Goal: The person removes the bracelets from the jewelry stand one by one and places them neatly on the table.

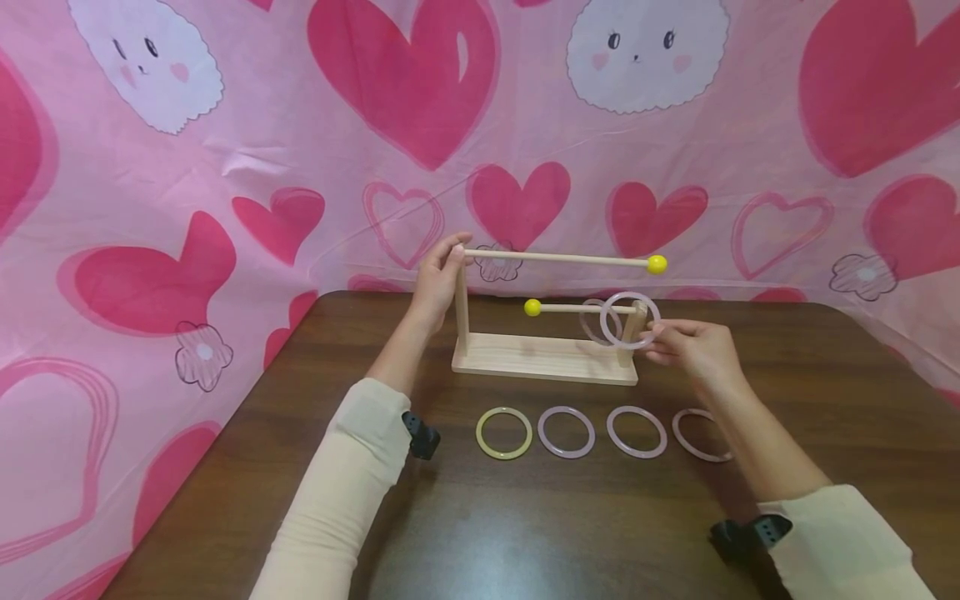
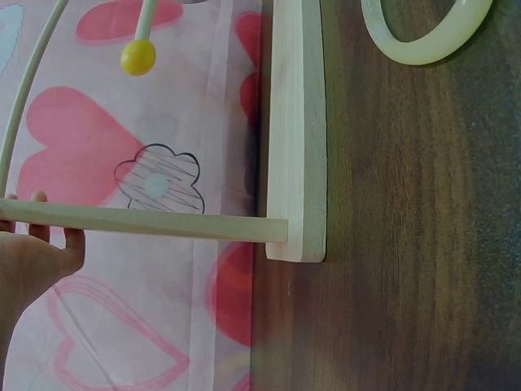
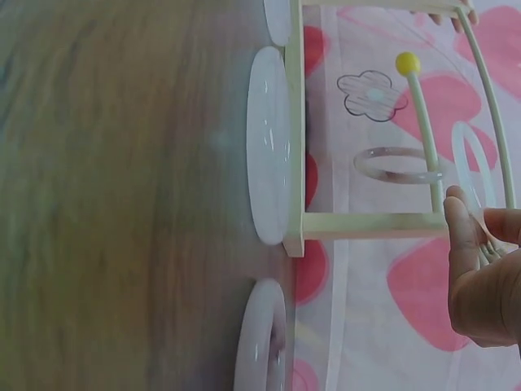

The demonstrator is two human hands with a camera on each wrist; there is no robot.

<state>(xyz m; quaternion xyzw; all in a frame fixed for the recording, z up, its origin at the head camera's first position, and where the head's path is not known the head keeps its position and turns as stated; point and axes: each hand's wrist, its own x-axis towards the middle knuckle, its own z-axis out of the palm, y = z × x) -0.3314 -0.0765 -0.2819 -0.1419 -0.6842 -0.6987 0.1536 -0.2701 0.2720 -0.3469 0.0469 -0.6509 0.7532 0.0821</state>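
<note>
A pale wooden stand (image 1: 540, 358) has an upper rod (image 1: 558, 257) pointing right and a shorter lower rod (image 1: 566, 309) pointing left, each tipped with a yellow ball. My left hand (image 1: 437, 287) grips the top of its left post (image 2: 163, 221). Between thumb and fingers, my right hand (image 1: 701, 350) pinches a pale lilac ring (image 1: 628, 295) in front of the right post (image 3: 366, 224). Another translucent ring (image 3: 378, 177) hangs around the lower rod. From the head view, the held ring partly covers the hanging one.
A row of rings lies on the dark wooden table (image 1: 480, 517) before the stand: a yellow ring (image 1: 504, 456), a lilac ring (image 1: 566, 455), a pale ring (image 1: 637, 455) and another pale ring (image 1: 677, 433) partly behind my right forearm. A pink heart-patterned cloth (image 1: 285, 125) hangs behind.
</note>
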